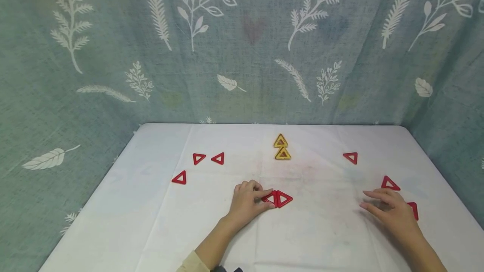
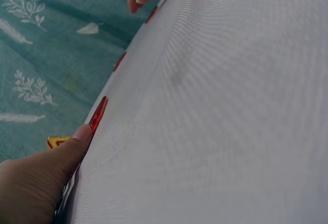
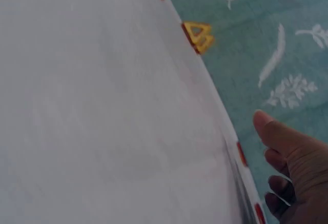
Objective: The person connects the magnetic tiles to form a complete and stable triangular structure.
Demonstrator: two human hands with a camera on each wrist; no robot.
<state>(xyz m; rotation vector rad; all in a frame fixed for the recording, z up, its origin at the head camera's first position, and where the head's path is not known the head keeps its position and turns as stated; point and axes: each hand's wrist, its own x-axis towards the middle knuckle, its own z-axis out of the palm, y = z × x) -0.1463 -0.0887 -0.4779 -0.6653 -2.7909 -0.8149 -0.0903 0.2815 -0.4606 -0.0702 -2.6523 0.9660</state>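
Note:
My left hand (image 1: 247, 200) pinches a red triangular frame (image 1: 269, 197) between thumb and fingers at the middle of the table. Its flat side meets that of a second red triangle (image 1: 285, 199), the two forming a diamond. In the left wrist view, the thumb (image 2: 79, 134) lies against a red piece (image 2: 98, 114). My right hand (image 1: 395, 213) hovers at the right with thumb and fingers apart, holding nothing. Close behind it lies a red triangle (image 1: 390, 183), and another red piece (image 1: 414, 210) is partly hidden by the hand.
Two yellow triangles (image 1: 282, 153) sit one behind the other near the back edge. Three red triangles (image 1: 198, 158) are spread at the left of the white table (image 1: 321, 238). A further red triangle (image 1: 351, 158) lies at the back right. A leaf-patterned curtain (image 1: 257, 74) surrounds the table.

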